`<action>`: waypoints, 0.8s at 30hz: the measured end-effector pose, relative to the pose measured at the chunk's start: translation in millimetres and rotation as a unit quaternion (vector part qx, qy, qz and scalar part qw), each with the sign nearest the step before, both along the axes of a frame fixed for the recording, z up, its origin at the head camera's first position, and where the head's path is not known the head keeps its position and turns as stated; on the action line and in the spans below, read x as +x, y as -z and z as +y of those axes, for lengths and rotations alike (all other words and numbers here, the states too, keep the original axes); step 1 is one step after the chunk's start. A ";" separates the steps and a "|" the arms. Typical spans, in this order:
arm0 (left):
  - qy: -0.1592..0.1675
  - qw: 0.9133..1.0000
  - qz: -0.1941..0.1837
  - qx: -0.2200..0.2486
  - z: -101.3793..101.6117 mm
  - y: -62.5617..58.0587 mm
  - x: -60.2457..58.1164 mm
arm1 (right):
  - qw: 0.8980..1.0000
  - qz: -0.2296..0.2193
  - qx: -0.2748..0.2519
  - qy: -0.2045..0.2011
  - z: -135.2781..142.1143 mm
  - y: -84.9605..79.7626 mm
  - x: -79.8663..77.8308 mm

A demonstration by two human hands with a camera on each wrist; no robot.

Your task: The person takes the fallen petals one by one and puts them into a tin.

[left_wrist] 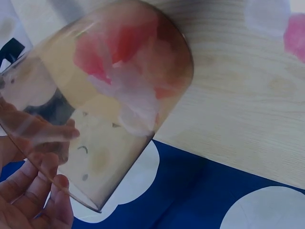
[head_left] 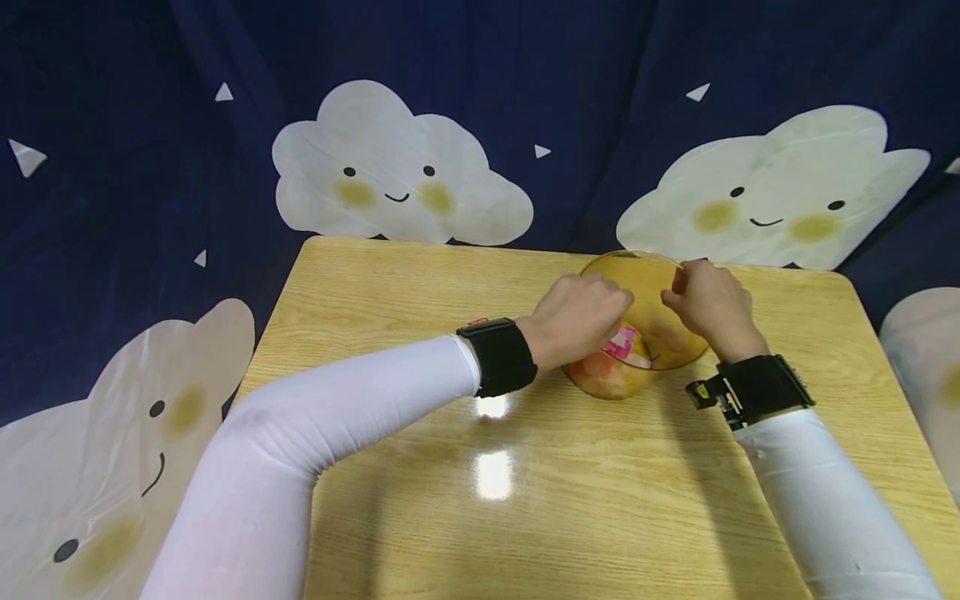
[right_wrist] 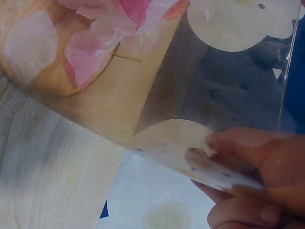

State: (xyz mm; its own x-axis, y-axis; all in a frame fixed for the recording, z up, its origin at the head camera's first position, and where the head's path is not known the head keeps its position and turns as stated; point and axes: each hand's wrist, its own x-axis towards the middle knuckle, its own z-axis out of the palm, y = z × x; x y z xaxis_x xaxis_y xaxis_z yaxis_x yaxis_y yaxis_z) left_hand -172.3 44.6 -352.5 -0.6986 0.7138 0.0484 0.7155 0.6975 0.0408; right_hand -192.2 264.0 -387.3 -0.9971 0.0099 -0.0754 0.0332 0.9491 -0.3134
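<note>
A clear, amber-tinted cylindrical vase (head_left: pixel 649 292) stands near the table's back edge, its round mouth facing up toward me. Pink, white and orange-red petals (right_wrist: pixel 95 52) lie low inside it; a thin dark line shows beside them in the right wrist view. My left hand (head_left: pixel 581 317) grips the rim on the left side; the left wrist view has the fingers (left_wrist: pixel 35 191) along the outer edge, with the thumb seen through the wall. On the opposite side my right hand (head_left: pixel 712 304) pinches the wall between thumb and fingers (right_wrist: pixel 238 214).
The wooden table (head_left: pixel 420 275) ends just behind the vase, where a dark blue curtain (head_left: pixel 585 100) with smiling clouds hangs. A pink patch (left_wrist: pixel 295 37) beside a whitish one shows at the left wrist view's upper right, its kind unclear.
</note>
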 end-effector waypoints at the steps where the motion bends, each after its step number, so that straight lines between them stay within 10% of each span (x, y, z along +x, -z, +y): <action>1: -0.001 1.000 0.000 0.006 -0.9 -0.5 -0.4 | 1.000 0.002 0.001 0.001 -0.1 0.0 0.2; 12: -0.037 0.998 -0.002 0.058 -27.2 -9.2 -13.3 | 1.000 -0.004 0.001 -0.002 0.5 -0.3 0.6; 24: -0.106 0.991 -0.026 0.073 -82.0 17.7 -28.7 | 1.000 0.002 0.001 -0.002 0.9 0.3 0.2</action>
State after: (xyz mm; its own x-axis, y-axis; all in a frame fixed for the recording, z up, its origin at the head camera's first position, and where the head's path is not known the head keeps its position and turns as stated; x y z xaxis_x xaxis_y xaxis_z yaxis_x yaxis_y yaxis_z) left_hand -200.9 -37.4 -370.2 -0.8368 0.5382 0.1008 0.5473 0.8160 0.1863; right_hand -192.0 264.9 -387.6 -0.9974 0.0069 -0.0723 0.0291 0.9501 -0.3106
